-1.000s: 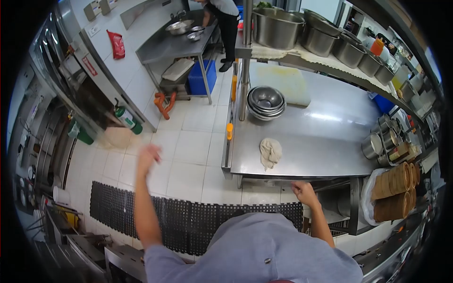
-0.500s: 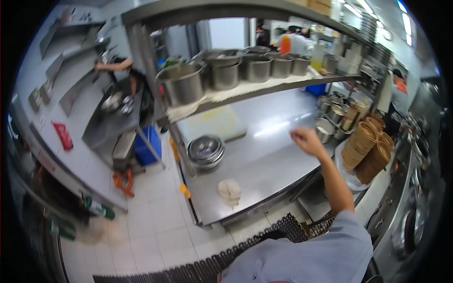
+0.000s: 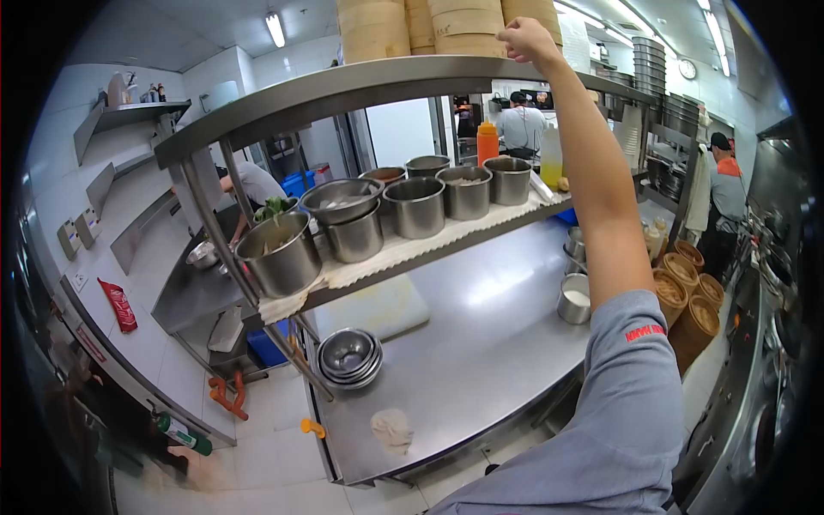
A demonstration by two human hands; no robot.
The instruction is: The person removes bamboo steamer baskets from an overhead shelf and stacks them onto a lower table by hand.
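My right hand [image 3: 528,41] is raised at the top of the view, its fingers curled in with nothing visible in them. It is in front of the bamboo steamers [image 3: 468,21] stacked on the top shelf [image 3: 343,81]; I cannot tell whether it touches them. Below, the lower shelf holds several steel pots [image 3: 415,210] and a steel bowl [image 3: 342,197] resting on one pot. Nested steel mixing bowls [image 3: 350,359] and a crumpled cloth [image 3: 392,431] lie on the steel worktable [image 3: 481,378]. My left hand is out of view.
A white cutting board [image 3: 378,307] lies under the shelf. Shelf posts [image 3: 296,365] stand at the left. More bamboo steamers [image 3: 687,296] are stacked at right. One person [image 3: 728,184] stands at right, another [image 3: 522,124] at the back, and a third [image 3: 257,182] bends at the left counter.
My right hand has risen from above the worktable to the steamers on the top shelf. The view has tilted upward, bringing those steamers into sight.
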